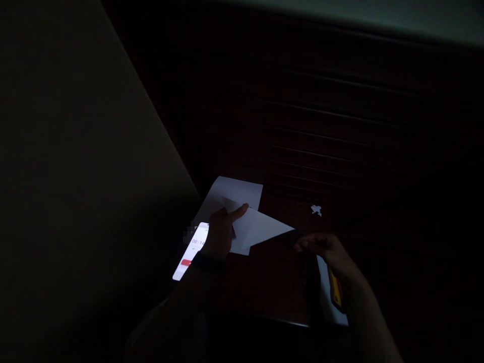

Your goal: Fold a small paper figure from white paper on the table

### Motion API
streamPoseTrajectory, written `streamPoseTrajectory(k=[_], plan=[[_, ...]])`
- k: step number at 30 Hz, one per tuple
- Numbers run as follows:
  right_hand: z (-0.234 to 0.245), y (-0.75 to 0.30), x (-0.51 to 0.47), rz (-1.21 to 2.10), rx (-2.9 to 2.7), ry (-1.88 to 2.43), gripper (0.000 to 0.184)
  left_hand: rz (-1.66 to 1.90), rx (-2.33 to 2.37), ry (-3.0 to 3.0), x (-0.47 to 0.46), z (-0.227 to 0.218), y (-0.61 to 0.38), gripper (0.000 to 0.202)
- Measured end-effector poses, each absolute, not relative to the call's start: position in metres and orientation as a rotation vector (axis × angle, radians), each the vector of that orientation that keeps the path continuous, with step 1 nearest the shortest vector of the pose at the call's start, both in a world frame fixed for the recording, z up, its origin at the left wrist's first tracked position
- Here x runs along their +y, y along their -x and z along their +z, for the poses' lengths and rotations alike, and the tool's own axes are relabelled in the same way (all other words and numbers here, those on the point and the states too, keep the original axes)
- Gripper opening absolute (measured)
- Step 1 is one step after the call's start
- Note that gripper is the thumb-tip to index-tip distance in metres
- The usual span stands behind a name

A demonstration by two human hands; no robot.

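My left hand (221,232) is closed on a folded white paper (270,228), with the thumb lying along its upper edge. The paper narrows to a sharp point that faces right. Just past this tip is my right hand (323,247), its fingertips pinched together; whether something small or dark is between them is too dim to see. Under the folded paper, a flat white sheet (242,188) lies on the dark table (264,287), partly covered by the left hand and the paper.
A lit phone (189,257) showing a running timer lies by my left wrist. Small white paper scraps (316,210) sit at the right. Near my right forearm, a yellow and black object (335,290) rests beside a white strip (325,292). A pale wall (94,151) rises at left.
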State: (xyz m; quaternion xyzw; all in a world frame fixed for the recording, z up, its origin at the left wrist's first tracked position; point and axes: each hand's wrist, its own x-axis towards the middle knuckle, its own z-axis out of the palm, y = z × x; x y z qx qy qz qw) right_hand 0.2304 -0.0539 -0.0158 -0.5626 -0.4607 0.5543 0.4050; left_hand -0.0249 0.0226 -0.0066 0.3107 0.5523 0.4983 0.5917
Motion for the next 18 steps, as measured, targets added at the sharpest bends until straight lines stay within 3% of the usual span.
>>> streamPoseTrajectory(k=[4,8,11,14,18], plan=[[-0.025,-0.2,-0.051,1.452,-0.77,1.144,0.047,1.153,0.954,-0.623,0.01,0.004,0.012,0.023],[-0.038,-0.161,-0.047,1.428,-0.398,0.997,0.029,1.14,0.856,-0.626,-0.004,0.004,-0.008,0.024],[-0.04,-0.163,-0.042,1.302,-0.359,0.995,0.036,1.055,0.734,-0.673,-0.005,-0.003,-0.01,0.025],[-0.036,-0.188,-0.04,1.149,-0.362,1.141,0.028,0.951,0.832,-0.825,0.003,-0.007,0.0,0.026],[-0.028,-0.209,-0.045,1.181,-0.6,1.375,0.021,0.754,0.955,-1.275,0.01,-0.009,0.01,0.024]])
